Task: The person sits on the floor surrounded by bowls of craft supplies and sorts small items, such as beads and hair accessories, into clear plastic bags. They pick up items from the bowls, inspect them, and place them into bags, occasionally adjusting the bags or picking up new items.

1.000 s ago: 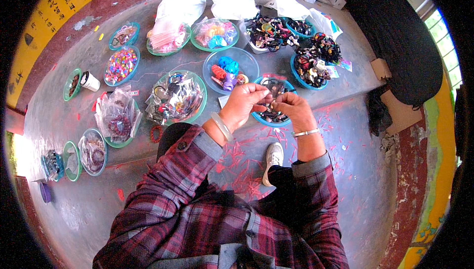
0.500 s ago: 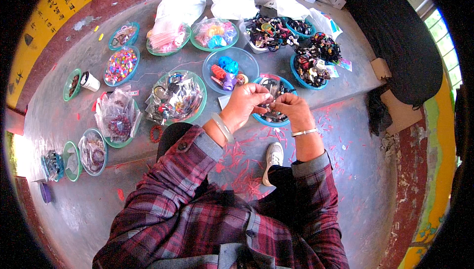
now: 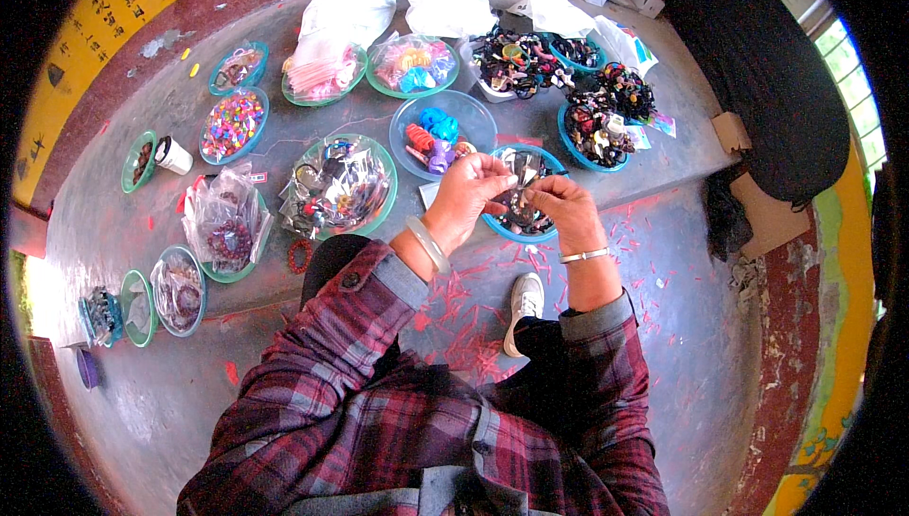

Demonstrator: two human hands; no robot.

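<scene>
Hand, left [image 3: 464, 202]: thumb and forefinger closed to a pinch, apparently on a slight item [image 3: 520, 191].
Hand, right [image 3: 571, 217]: thumb and forefinger likewise drawn together, apparently on the same slight item; kind too small to tell.
Item's place: between both sets of fingertips, above near blue bowl [image 3: 516, 237].
Slip risk: likely drop on loosening of either pinch; hard to pick out again among small dark pieces [image 3: 516, 220] below.
Bowl risk: possible tipping from a knock by a low wrist, with spillage among red strips [image 3: 483, 353] on floor [image 3: 696, 346].
Near blue bowl: small dark pieces, some pale.
Clear blue basin [image 3: 475, 118], just beyond: blue, red and purple bundles [image 3: 438, 124].
Green bowl [image 3: 389, 196], left: shiny plastic packets [image 3: 341, 185].
Right blue bowl [image 3: 597, 169]: heap of dark bands [image 3: 598, 130].
Bead bowl [image 3: 248, 151], far left: many-coloured beads [image 3: 234, 122].
</scene>
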